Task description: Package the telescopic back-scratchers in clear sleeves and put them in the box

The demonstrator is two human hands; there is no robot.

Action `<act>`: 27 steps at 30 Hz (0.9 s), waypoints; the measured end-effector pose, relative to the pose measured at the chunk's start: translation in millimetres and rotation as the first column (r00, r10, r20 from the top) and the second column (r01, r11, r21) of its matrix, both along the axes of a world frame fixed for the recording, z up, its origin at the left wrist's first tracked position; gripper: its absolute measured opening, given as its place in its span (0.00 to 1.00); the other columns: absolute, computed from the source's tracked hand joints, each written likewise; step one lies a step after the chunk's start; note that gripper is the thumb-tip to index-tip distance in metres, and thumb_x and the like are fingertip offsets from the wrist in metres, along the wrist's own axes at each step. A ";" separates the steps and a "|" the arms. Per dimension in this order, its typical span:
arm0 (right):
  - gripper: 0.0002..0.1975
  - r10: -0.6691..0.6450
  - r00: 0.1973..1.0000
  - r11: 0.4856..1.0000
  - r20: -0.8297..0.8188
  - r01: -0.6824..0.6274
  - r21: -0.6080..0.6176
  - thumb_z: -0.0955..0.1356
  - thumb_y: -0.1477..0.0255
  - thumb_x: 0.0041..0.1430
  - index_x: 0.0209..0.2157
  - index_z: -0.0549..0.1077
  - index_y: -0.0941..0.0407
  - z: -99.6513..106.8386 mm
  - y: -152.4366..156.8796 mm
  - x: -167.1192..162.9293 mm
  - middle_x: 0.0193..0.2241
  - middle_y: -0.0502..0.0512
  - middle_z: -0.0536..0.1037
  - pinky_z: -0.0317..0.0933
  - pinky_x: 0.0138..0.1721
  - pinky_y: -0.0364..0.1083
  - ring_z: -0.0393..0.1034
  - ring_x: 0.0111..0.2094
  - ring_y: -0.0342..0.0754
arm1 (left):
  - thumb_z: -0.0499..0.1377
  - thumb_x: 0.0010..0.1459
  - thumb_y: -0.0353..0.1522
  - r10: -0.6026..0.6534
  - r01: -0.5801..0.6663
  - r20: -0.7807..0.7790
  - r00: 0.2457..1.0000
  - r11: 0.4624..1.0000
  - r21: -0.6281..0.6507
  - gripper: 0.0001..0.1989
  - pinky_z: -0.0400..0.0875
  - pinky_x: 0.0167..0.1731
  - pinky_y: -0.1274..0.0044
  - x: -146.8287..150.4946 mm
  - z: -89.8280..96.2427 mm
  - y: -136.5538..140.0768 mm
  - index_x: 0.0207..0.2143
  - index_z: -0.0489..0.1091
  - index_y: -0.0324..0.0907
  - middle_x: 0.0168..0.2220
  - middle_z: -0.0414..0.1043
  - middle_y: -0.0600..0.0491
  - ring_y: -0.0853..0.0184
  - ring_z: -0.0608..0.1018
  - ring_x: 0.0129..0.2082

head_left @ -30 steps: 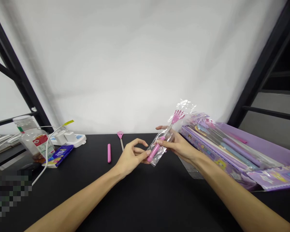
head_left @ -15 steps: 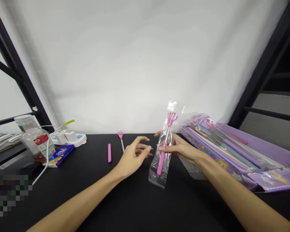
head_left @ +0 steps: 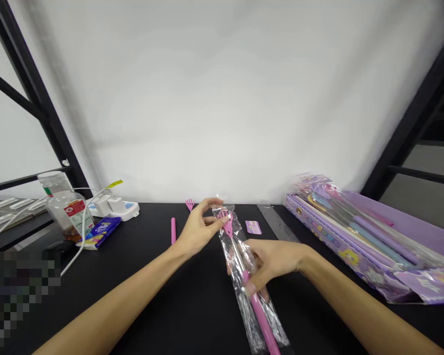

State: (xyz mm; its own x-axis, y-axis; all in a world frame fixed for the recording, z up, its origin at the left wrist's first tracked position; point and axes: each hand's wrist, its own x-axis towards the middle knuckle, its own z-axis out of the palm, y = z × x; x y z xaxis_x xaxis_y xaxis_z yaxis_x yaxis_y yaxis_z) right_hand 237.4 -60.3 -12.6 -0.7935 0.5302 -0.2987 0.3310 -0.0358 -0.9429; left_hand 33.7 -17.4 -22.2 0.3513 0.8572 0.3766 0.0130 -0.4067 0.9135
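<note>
A pink back scratcher [head_left: 262,315] with a metal rod lies in a clear plastic bag [head_left: 249,325], its claw end pointing away from me. My left hand [head_left: 206,224] pinches the far end of the bag beside the claw. Around the middle, at the rod and the start of the handle, my right hand [head_left: 272,264] grips the bag, thumb on top and fingers partly hidden behind. Beyond my left hand shows the pink claw of a second back scratcher [head_left: 190,204]; its rod is hidden. A pink stick-shaped piece [head_left: 173,229] is left of that hand, partly covered by it.
On the black table [head_left: 151,305] are a small pink card [head_left: 253,227] and a flat clear bag [head_left: 276,222]. A purple box [head_left: 329,236] of wrapped back scratchers stands right. Left are a power strip [head_left: 128,210], plastic jar [head_left: 64,207], white cable [head_left: 83,231] and purple packet [head_left: 102,231].
The bagged back scratcher has come down and nearer to me, tilting so its handle points toward me. My left hand has taken hold of its claw end. The small card is now uncovered.
</note>
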 end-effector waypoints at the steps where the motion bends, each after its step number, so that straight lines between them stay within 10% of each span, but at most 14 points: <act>1: 0.15 0.002 1.000 1.000 0.027 -0.002 0.001 0.76 0.63 0.48 0.32 0.72 0.57 0.2 3.1 3.6 0.26 0.51 0.78 0.68 0.25 0.42 0.73 0.23 0.44 | 0.65 0.55 0.37 0.002 -0.002 -0.002 1.000 1.000 -0.005 0.22 0.73 0.34 0.77 -1.1 -1.4 1.3 0.51 0.64 0.45 0.57 0.62 0.48 0.74 0.77 0.30; 4: 0.18 -0.215 0.976 0.951 0.044 0.199 0.239 0.70 0.55 0.56 0.30 0.73 0.58 -0.6 17.4 21.0 0.22 0.52 0.77 0.64 0.21 0.42 0.70 0.18 0.43 | 0.66 0.53 0.35 -0.032 0.030 -0.033 0.999 0.998 -0.050 0.28 0.70 0.28 0.78 -4.0 -5.7 4.3 0.55 0.60 0.47 0.54 0.66 0.48 0.76 0.75 0.25; 8: 0.19 -0.629 0.774 0.426 -0.069 0.417 0.803 0.69 0.54 0.56 0.34 0.78 0.56 -12.5 39.4 48.8 0.32 0.58 0.80 0.68 0.38 0.52 0.75 0.35 0.55 | 0.65 0.53 0.34 -0.110 0.099 -0.105 0.988 0.989 -0.108 0.33 0.69 0.26 0.77 -5.3 -12.7 5.8 0.59 0.56 0.47 0.44 0.72 0.50 0.71 0.77 0.25; 10: 0.23 -0.677 0.736 0.304 -0.006 0.287 0.908 0.72 0.53 0.51 0.43 0.79 0.55 -22.4 46.8 59.1 0.45 0.62 0.79 0.61 0.51 0.59 0.70 0.50 0.64 | 0.65 0.53 0.34 -0.132 0.117 -0.127 0.983 0.986 -0.119 0.34 0.70 0.28 0.76 -5.0 -16.3 5.7 0.60 0.55 0.47 0.42 0.73 0.50 0.69 0.78 0.26; 15: 0.32 -0.651 0.741 0.413 0.163 0.166 0.895 0.69 0.51 0.53 0.54 0.74 0.56 -37.5 52.5 67.1 0.58 0.66 0.70 0.51 0.59 0.63 0.57 0.61 0.67 | 0.66 0.52 0.33 -0.205 0.175 -0.166 0.965 0.969 -0.175 0.40 0.72 0.31 0.73 -3.6 -20.5 3.3 0.63 0.51 0.46 0.32 0.74 0.55 0.66 0.79 0.25; 27: 0.19 -0.614 0.779 0.419 0.128 0.184 0.889 0.71 0.54 0.52 0.40 0.74 0.52 -35.0 57.0 67.3 0.47 0.59 0.74 0.55 0.54 0.57 0.63 0.54 0.61 | 0.66 0.51 0.34 -0.228 0.187 -0.216 0.949 0.963 -0.196 0.40 0.69 0.28 0.75 -1.8 -26.5 2.5 0.64 0.51 0.46 0.24 0.74 0.56 0.63 0.79 0.25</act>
